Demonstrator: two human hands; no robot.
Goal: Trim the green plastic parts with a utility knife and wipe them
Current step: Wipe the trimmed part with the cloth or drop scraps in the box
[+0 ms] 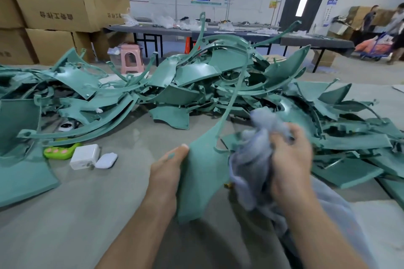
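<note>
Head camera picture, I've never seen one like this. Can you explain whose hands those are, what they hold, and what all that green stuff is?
There is no machine. The camera sits on a person's head and looks down at their bare hands. The left hand grips a green plastic part by its edge. The right hand clutches a bunched grey cloth next to it. Behind, on the grey surface, lies a pile of green parts, with a white charger and a small white case on the left. No knife shows.
</note>
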